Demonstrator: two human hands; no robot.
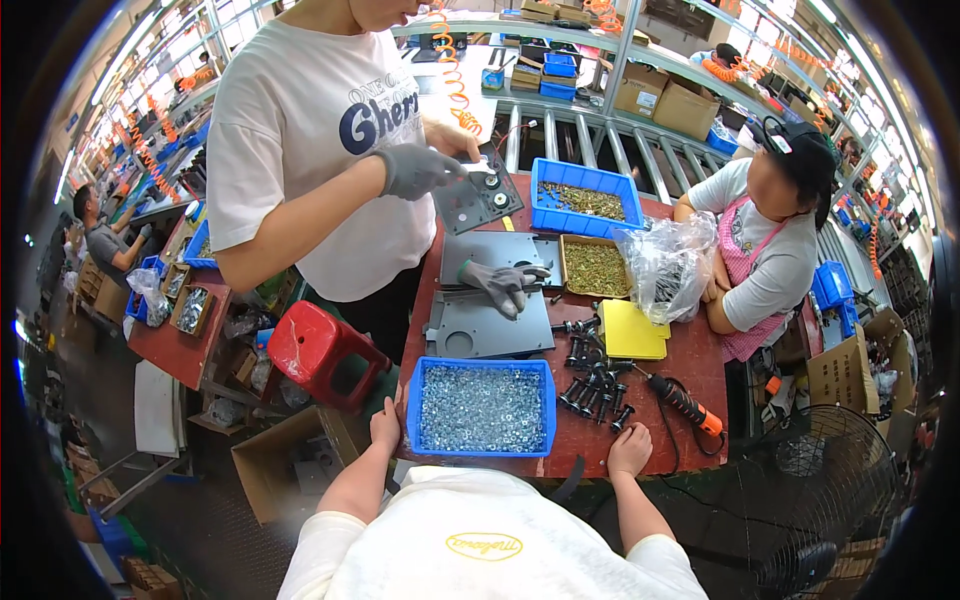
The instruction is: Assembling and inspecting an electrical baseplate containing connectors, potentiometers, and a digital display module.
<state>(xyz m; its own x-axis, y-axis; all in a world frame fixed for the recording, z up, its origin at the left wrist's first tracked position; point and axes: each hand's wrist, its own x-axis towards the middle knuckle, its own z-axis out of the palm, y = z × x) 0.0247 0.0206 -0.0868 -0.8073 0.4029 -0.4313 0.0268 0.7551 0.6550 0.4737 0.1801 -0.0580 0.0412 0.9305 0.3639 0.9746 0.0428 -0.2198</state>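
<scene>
Smooth blue plastic shapes the rectangular tray (pixel 551 410), just right of the fingers of the left hand (pixel 384 425); whether these grip or merely rest cannot be told. Loosely bent fingers mark the right hand (pixel 630 450) at the table edge, any grip hidden. Just beyond them lie dark, round-headed bolts (pixel 595 388); near their right, an orange-and-black power tool (pixel 688 405). A red table (pixel 580 452) spans between the 2 hands; a wire fan (pixel 830 480) stands right of the right fingers. Small shiny pieces (pixel 480 408) fill the tray; well ahead, a blue bin (pixel 580 226) holds brass-coloured pieces (pixel 580 201).
</scene>
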